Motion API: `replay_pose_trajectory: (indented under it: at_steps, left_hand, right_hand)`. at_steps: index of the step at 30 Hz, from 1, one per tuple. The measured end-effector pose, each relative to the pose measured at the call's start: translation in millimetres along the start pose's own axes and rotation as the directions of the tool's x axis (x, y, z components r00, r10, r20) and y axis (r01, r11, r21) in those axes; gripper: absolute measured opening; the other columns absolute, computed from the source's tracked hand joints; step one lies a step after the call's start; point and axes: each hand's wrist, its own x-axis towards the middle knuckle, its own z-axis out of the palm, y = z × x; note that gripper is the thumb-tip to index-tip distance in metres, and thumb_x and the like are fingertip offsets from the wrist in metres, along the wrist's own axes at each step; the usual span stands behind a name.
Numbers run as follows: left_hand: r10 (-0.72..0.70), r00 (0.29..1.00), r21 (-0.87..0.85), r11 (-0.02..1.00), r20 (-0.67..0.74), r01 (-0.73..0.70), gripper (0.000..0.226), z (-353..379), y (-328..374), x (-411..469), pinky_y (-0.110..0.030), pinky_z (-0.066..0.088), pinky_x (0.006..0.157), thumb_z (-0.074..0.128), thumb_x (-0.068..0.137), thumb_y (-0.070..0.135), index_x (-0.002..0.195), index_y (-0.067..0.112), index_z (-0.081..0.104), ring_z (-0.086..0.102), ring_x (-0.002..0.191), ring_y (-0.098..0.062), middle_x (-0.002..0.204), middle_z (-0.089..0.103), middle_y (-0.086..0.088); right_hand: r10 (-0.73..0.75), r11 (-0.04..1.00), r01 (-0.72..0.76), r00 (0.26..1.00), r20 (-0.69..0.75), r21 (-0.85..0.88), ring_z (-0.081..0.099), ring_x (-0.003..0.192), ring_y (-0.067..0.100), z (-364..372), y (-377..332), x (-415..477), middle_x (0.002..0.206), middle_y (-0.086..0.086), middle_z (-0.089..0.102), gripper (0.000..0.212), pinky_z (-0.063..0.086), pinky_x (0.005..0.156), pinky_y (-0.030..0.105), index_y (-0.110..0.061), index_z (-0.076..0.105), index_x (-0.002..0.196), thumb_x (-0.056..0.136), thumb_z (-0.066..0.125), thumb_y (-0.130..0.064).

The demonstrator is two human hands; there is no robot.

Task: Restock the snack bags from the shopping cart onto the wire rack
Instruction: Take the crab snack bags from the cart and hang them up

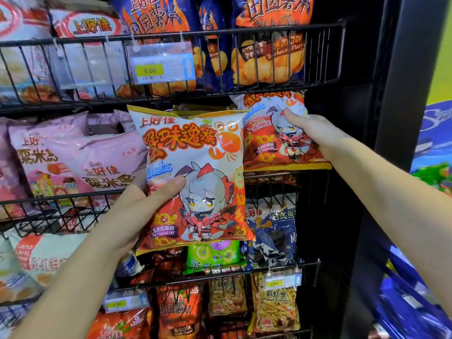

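The right hand [310, 132] is clamped on one bag [274, 143], pushing it into the rack's [220, 35] middle shelf at its right edge. The left hand [137, 206] grips a second bag [195, 172] out front by its lower corner, probably queued so it slots in beside.

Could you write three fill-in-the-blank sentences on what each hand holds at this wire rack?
1. The left hand holds an orange-and-white crab snack bag by its ____ edge.
2. The right hand pushes a matching bag onto the black wire rack, under the ____ flavour chips.
3. The yellow price tag reads ____.

Missing words: left; barbecue; 6.00
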Motion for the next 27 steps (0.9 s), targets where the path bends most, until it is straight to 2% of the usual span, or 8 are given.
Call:
replay_pose_trajectory:
  at_steps: [3, 6, 9, 11, 18, 21, 24, 27]
  left_hand:
    - [0.005, 1.0, 0.014, 1.0, 0.02, -0.005, 0.102, -1.4, -2.6, 1.1, -0.03, 0.063, 0.069, 0.1, 0.029, 0.062, 0.121, 0.033, 0.065, 0.078, 0.096, -0.026, 0.115, 0.078, -0.004]
    - [-0.004, 1.0, 0.011, 1.0, 0.031, 0.004, 0.104, -0.6, -4.0, 0.5, -0.031, 0.063, 0.068, 0.099, 0.029, 0.063, 0.122, 0.033, 0.066, 0.078, 0.096, -0.027, 0.115, 0.078, -0.004]
    - [-0.002, 0.999, -0.003, 1.0, 0.051, 0.002, 0.086, -0.2, -8.4, 2.2, -0.03, 0.063, 0.067, 0.099, 0.028, 0.062, 0.108, 0.042, 0.073, 0.079, 0.093, -0.025, 0.113, 0.079, -0.002]
    - [-0.015, 0.998, -0.01, 1.0, 0.057, 0.016, 0.082, 0.0, -11.0, 2.3, -0.03, 0.063, 0.066, 0.1, 0.026, 0.062, 0.103, 0.044, 0.075, 0.079, 0.091, -0.024, 0.111, 0.079, -0.002]
    - [-0.019, 0.999, -0.039, 0.999, 0.042, 0.02, 0.105, 5.9, -20.0, 3.8, -0.03, 0.063, 0.069, 0.101, 0.025, 0.059, 0.12, 0.03, 0.068, 0.078, 0.096, -0.024, 0.114, 0.078, -0.005]
    - [-0.02, 0.998, -0.046, 0.999, 0.054, 0.022, 0.096, 8.4, -22.3, -0.2, -0.028, 0.062, 0.066, 0.101, 0.034, 0.056, 0.12, 0.031, 0.067, 0.079, 0.092, -0.022, 0.113, 0.079, -0.003]
    - [-0.047, 0.997, -0.065, 0.997, 0.061, 0.051, 0.077, 5.6, -22.9, -5.4, -0.029, 0.063, 0.065, 0.096, 0.053, 0.045, 0.123, 0.03, 0.066, 0.079, 0.09, -0.022, 0.116, 0.078, -0.004]
    - [-0.037, 0.998, -0.046, 0.998, 0.054, 0.04, 0.101, 2.0, -24.1, -8.1, -0.031, 0.063, 0.065, 0.101, 0.028, 0.059, 0.119, 0.032, 0.069, 0.079, 0.092, -0.024, 0.114, 0.079, -0.004]
  right_hand:
    - [-0.146, 0.989, 0.146, 0.989, 0.03, -0.009, 0.076, 0.095, 0.01, 0.2, 1.6, 3.8, 0.105, -0.009, 0.079, 0.043, 0.055, 0.096, 0.035, -0.026, 0.071, 0.121, 0.092, 0.067, -0.059]
    - [-0.176, 0.984, 0.176, 0.984, 0.014, 0.02, 0.076, 0.097, 0.011, 4.6, 0.1, 3.0, 0.107, -0.008, 0.079, 0.041, 0.056, 0.097, 0.036, -0.026, 0.07, 0.123, 0.094, 0.066, -0.056]
    - [-0.209, 0.978, 0.209, 0.978, 0.003, 0.013, 0.074, 0.107, 0.012, 5.5, 5.7, 7.1, 0.114, -0.008, 0.077, 0.043, 0.052, 0.105, 0.04, -0.026, 0.07, 0.125, 0.095, 0.065, -0.056]
    - [-0.231, 0.973, 0.231, 0.973, -0.013, 0.007, 0.072, 0.11, 0.01, 7.1, 9.6, 8.3, 0.117, -0.009, 0.076, 0.047, 0.049, 0.109, 0.04, -0.026, 0.069, 0.127, 0.094, 0.065, -0.058]
    - [-0.291, 0.954, 0.29, 0.957, -0.008, -0.07, 0.068, 0.118, 0.011, 3.0, 20.4, 22.0, 0.126, -0.011, 0.072, 0.078, 0.049, 0.109, 0.043, -0.028, 0.061, 0.134, 0.077, 0.068, -0.08]
    - [-0.321, 0.938, 0.323, 0.946, 0.036, -0.124, 0.069, 0.118, 0.014, 1.9, 24.6, 19.5, 0.128, -0.006, 0.071, 0.067, 0.051, 0.107, 0.044, -0.022, 0.052, 0.141, 0.09, 0.069, -0.061]
    - [-0.233, 0.963, 0.237, 0.972, 0.046, -0.132, 0.068, 0.115, 0.008, 2.2, 21.2, 8.6, 0.126, -0.011, 0.07, 0.061, 0.052, 0.105, 0.037, -0.024, 0.046, 0.143, 0.093, 0.072, -0.047]
    - [-0.179, 0.972, 0.187, 0.982, 0.068, -0.145, 0.069, 0.109, 0.006, -4.9, 23.4, 12.3, 0.119, -0.01, 0.073, 0.044, 0.052, 0.104, 0.035, -0.024, 0.057, 0.132, 0.093, 0.074, -0.038]
